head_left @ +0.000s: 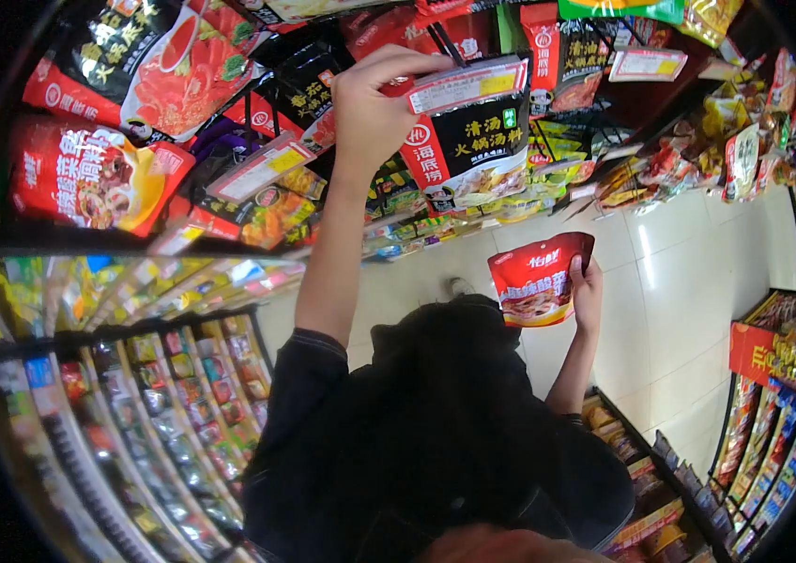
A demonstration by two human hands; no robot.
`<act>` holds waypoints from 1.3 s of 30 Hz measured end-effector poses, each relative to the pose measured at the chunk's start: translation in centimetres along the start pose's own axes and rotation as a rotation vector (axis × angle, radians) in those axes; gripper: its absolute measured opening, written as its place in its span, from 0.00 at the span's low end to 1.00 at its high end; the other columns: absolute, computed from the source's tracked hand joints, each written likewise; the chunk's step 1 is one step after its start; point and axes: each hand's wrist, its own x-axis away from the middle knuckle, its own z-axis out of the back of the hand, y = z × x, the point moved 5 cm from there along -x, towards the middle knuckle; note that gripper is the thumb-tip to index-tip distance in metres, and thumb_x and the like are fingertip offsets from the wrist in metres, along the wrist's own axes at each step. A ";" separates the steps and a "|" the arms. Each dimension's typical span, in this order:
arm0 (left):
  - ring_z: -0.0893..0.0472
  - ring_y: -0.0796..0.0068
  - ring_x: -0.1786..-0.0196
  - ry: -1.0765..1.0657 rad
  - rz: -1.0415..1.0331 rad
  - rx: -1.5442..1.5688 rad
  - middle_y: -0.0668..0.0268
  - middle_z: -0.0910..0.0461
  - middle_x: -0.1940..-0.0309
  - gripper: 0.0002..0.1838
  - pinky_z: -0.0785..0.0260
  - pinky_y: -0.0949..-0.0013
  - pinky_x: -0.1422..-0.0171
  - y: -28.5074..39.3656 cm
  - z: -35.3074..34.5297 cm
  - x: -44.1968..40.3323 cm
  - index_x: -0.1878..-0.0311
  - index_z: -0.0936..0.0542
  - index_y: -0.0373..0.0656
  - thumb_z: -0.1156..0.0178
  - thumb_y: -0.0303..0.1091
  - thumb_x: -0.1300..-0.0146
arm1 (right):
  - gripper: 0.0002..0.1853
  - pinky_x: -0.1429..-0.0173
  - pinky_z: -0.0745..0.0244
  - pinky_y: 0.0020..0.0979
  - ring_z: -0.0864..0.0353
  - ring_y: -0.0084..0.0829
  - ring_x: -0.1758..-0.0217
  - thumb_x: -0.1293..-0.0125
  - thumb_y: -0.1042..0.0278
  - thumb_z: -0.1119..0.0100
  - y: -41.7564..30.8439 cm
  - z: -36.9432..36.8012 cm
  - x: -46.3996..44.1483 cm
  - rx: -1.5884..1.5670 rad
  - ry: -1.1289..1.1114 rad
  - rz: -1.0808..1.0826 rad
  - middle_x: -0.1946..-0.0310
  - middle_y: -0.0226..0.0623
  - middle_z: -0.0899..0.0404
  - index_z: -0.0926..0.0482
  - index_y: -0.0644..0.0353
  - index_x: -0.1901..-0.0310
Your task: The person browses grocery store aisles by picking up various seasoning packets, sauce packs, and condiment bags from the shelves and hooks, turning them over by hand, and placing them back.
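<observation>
My right hand (588,293) grips a red seasoning pouch (534,284) by its right edge, out over the aisle floor, its printed front facing up at me. My left hand (375,98) reaches up to the shelf with its fingers curled at a price tag (468,84) and a black hook. The fingertips are partly hidden, so what they pinch is unclear. Directly below that tag hangs a black hot pot soup base packet (478,155) with white and yellow lettering.
Hanging beside my left arm are a red pouch (98,178) and a large black-and-red packet (149,66). Another price tag (267,167) juts out there. Stocked shelves (154,403) stand at lower left, more racks (773,394) at right. Pale tiled floor (670,253) lies between.
</observation>
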 end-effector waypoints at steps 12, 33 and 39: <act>0.15 0.76 0.52 -0.074 0.417 0.484 0.63 0.14 0.54 0.17 0.20 0.71 0.45 -4.0 -1.4 -0.4 0.45 0.19 0.34 0.31 0.19 0.39 | 0.16 0.51 0.26 0.26 0.24 0.17 0.59 0.16 0.58 0.50 3.2 0.7 0.1 -0.053 0.051 -0.025 0.61 0.26 0.18 0.20 0.64 0.48; 0.15 0.74 0.58 0.092 0.013 -0.276 0.60 0.12 0.61 0.14 0.24 0.70 0.47 -1.5 0.5 0.9 0.58 0.15 0.28 0.26 0.17 0.48 | 0.19 0.43 0.27 0.28 0.26 0.19 0.53 0.17 0.56 0.49 6.0 0.6 0.0 -0.059 0.111 -0.069 0.57 0.27 0.18 0.20 0.65 0.41; 0.13 0.73 0.57 -0.008 -0.132 -0.459 0.55 0.10 0.55 0.15 0.20 0.65 0.46 -1.0 0.8 -0.5 0.53 0.14 0.25 0.24 0.18 0.44 | 0.18 0.48 0.28 0.25 0.26 0.17 0.56 0.17 0.56 0.49 8.8 0.3 1.2 -0.154 0.139 -0.103 0.58 0.26 0.18 0.20 0.64 0.44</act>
